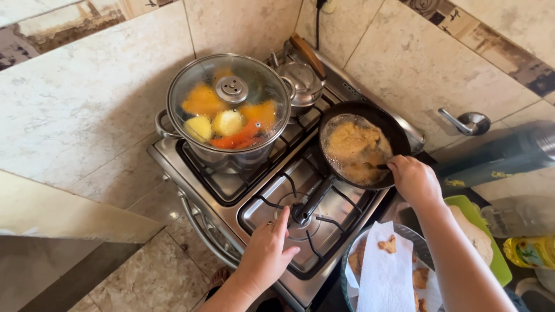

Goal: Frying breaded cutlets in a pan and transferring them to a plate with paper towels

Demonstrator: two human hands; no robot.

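The right hand (413,180) grips a dark utensil (383,166) over breaded food (355,149) frying in the pan (370,115) on the stove (243,196). The left hand (267,254) rests open by the pan handle (312,202).

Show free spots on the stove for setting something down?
Free: the front burner, between the left hand and pan handle. Crowded: pot and kettle fill the back; right hand works over the pan; the plate crowds the right edge.
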